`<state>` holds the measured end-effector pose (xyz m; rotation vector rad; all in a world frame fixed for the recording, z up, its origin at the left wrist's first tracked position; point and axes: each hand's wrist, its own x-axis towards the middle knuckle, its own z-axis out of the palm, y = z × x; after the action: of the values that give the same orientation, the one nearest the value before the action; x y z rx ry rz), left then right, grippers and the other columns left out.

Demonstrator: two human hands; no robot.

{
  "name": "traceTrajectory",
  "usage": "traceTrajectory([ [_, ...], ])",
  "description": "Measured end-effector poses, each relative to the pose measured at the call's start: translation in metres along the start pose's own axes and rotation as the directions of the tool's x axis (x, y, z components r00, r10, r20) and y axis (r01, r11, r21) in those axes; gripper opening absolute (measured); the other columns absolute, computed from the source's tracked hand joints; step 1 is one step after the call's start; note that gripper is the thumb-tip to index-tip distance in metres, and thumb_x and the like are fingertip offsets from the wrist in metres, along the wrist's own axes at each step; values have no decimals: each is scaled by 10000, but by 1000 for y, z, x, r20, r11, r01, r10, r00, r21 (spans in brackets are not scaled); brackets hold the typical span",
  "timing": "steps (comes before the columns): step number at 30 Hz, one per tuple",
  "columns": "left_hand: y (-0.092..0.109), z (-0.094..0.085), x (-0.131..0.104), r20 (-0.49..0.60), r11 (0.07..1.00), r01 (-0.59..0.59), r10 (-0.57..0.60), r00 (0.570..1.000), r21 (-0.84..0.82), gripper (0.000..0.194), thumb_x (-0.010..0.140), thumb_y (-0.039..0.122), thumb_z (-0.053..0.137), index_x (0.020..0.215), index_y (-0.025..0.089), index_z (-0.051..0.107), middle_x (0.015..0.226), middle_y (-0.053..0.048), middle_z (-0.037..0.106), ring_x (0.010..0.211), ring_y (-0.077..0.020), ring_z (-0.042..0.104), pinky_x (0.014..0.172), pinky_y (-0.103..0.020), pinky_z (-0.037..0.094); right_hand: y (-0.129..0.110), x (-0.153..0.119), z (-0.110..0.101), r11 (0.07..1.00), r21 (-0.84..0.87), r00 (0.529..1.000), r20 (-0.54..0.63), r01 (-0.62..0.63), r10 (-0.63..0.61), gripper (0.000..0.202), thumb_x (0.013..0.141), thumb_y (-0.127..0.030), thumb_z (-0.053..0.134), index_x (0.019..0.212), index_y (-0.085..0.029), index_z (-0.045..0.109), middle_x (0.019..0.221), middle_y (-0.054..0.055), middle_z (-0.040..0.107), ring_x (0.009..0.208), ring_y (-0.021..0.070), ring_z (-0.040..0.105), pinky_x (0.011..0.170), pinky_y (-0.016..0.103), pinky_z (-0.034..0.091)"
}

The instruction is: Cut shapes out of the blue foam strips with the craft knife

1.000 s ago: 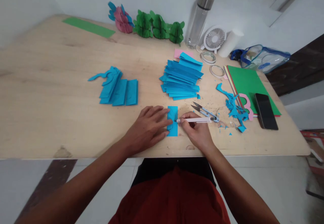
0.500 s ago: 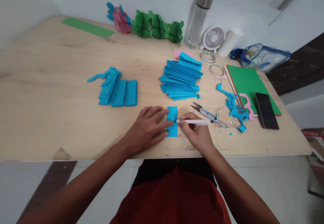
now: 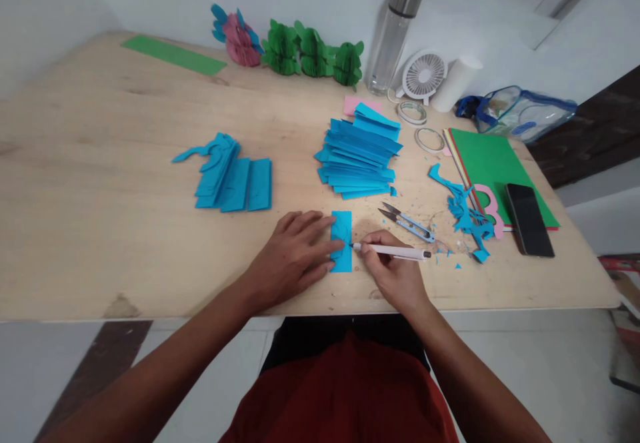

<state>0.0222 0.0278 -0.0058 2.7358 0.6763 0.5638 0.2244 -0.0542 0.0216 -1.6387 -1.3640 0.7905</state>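
A small blue paper rectangle (image 3: 343,263) lies upright near the table's front edge, with thin curved lines drawn on it. My left hand (image 3: 290,256) lies flat with fingers spread, its fingertips resting on the left part of this paper. My right hand (image 3: 393,269) is closed around a white pen (image 3: 400,251), whose tip is at the paper's right edge. Behind the paper is a fanned pile of folded blue strips (image 3: 357,159). More folded blue pieces (image 3: 233,183) lie to the left, some with drawn curves. Small snips (image 3: 410,223) rest just behind my right hand.
Blue scraps (image 3: 465,213), a phone (image 3: 530,219) and green sheets (image 3: 493,163) are at the right. Along the back stand green paper shapes (image 3: 313,53), a bottle (image 3: 393,43) and a fan (image 3: 425,75). A green strip (image 3: 173,55) lies back left.
My right hand has shifted slightly right and the pen tip a little lower, with the pen's rear end further right. My left hand stays on the paper.
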Motion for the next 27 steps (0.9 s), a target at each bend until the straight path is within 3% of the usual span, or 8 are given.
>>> traceTrajectory([
  [27, 0, 2, -1, -11, 1000, -6, 6, 1000, -8, 317, 966, 318, 458, 1196, 259, 669, 1396, -134, 545, 1292, -350, 453, 1033, -567, 347, -4, -18, 1, 999, -53, 999, -44, -6, 4, 103, 867, -265, 574, 799, -209, 627, 634, -30, 613, 531, 109, 524, 518, 218, 395],
])
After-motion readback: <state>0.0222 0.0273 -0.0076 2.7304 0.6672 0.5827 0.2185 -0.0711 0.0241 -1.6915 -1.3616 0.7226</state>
